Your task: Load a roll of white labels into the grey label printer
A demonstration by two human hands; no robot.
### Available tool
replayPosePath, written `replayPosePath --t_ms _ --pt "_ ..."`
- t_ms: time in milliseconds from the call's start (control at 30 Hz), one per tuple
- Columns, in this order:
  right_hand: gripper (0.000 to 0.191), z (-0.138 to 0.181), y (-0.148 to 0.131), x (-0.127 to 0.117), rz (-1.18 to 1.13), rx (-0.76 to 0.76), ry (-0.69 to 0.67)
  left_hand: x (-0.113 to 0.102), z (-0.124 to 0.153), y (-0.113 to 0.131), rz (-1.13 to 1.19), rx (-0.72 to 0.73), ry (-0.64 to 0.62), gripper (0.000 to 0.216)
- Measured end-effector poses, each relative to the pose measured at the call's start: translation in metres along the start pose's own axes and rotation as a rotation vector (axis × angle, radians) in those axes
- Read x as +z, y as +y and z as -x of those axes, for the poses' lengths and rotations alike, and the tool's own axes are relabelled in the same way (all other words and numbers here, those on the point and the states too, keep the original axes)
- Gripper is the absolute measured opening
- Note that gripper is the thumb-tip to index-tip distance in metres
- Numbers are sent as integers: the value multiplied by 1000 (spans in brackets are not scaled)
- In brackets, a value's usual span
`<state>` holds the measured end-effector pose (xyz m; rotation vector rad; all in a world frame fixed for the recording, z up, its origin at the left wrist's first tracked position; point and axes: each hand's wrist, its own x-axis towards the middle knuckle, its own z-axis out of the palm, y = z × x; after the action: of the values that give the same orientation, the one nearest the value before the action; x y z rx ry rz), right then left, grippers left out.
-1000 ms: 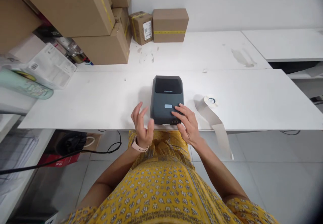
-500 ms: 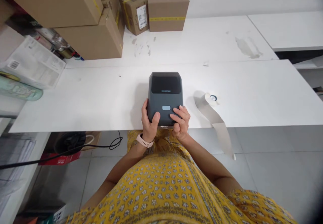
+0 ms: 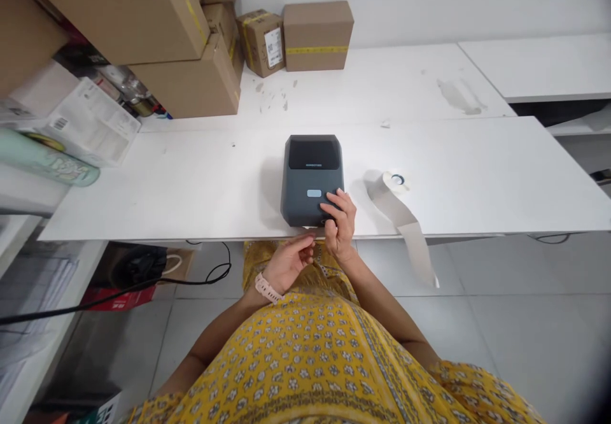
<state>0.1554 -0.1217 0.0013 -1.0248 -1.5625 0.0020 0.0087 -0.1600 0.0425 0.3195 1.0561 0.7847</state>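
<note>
A dark grey label printer (image 3: 313,181) with a black window and a pale blue button stands at the table's front edge. My right hand (image 3: 340,223) grips its right front corner, fingers lying over the top and the thumb low at the front. Just below the printer's front, my left hand (image 3: 289,262) has its thumb and fingers drawn together. A small white sliver shows between those fingertips and the printer; whether they pinch it I cannot tell. Right of the printer lies a roll of white label paper (image 3: 394,182), its loose strip hanging over the edge.
Cardboard boxes (image 3: 186,90) are stacked at the back left, with two smaller boxes (image 3: 319,37) beside them. A mint green bottle (image 3: 52,160) and a white package (image 3: 95,121) lie at the left. A black cable (image 3: 191,278) runs below the white table (image 3: 477,182).
My left hand has let go of the printer's left side and moved down to its front edge. My right hand stays on the printer. The whole view has shifted slightly.
</note>
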Motion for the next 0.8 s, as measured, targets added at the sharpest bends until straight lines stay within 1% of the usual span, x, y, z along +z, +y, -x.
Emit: replayPosePath --t_ms 100,167,300,467,567,633,667,700,767,800 --pt "36 -1 1 -4 -7 4 -52 9 -4 11 59 0 27 26" --pt "35 -1 1 -7 8 14 -80 12 -6 14 64 -10 66 22" --pt "35 -1 1 -8 29 32 -90 16 -6 11 52 31 133 22" --pt "34 2 4 -4 44 16 -79 18 -11 6 90 65 134 24" --pt "33 -1 1 -4 35 -6 -61 19 -14 2 106 118 128 24" --pt "33 -7 -8 -12 54 3 -102 17 -11 0 39 177 65 23" --pt "34 -12 -14 -20 66 22 -167 16 -6 0 -51 200 -6 24" --pt "36 -18 -20 -30 69 55 -253 13 -1 2 -177 217 -98 27" --pt "41 -31 -30 -56 31 158 -413 7 13 7 -476 268 -259 43" --pt "42 -37 -33 -70 1 215 -441 4 18 12 -587 335 -273 48"
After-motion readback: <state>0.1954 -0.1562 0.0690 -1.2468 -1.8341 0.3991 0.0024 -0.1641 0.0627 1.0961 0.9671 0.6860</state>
